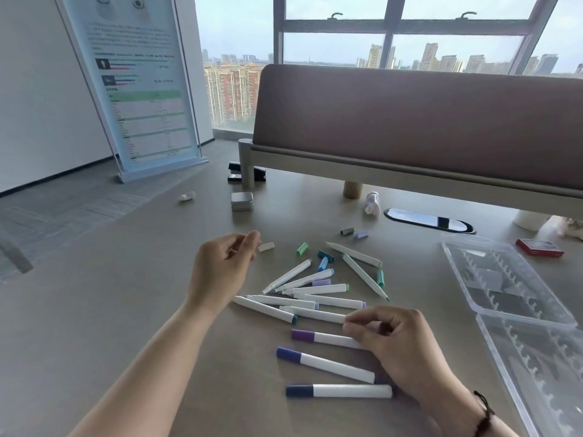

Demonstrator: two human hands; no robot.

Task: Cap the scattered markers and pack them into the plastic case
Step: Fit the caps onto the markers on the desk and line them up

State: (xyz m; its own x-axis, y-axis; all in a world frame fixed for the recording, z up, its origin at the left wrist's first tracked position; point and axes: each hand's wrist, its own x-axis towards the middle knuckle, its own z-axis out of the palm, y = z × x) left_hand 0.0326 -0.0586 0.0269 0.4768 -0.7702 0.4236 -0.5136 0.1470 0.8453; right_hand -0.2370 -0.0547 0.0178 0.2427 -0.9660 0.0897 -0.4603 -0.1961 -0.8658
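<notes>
Several uncapped white markers [303,280] lie in a loose pile at the table's middle. Loose caps sit around them: white [266,246], green [302,249], teal [326,255], blue [323,264], grey [347,231], lavender [361,234]. Three capped markers lie nearer me: purple [315,337], violet-blue [325,364], navy [339,391]. My right hand [400,345] pinches the end of a white marker [315,314] in the pile and hides the purple marker's tail. My left hand [225,266] hovers with loosely curled fingers just left of the white cap, holding nothing visible. The clear plastic case [454,263] lies open at right.
A silver tin [242,201], a black stapler [246,176] and a crumpled scrap [187,196] sit at the back left. A small bottle [372,203], a cable slot [429,219] and a red box [539,247] lie beyond the pile. A brown desk partition [410,121] closes the far side.
</notes>
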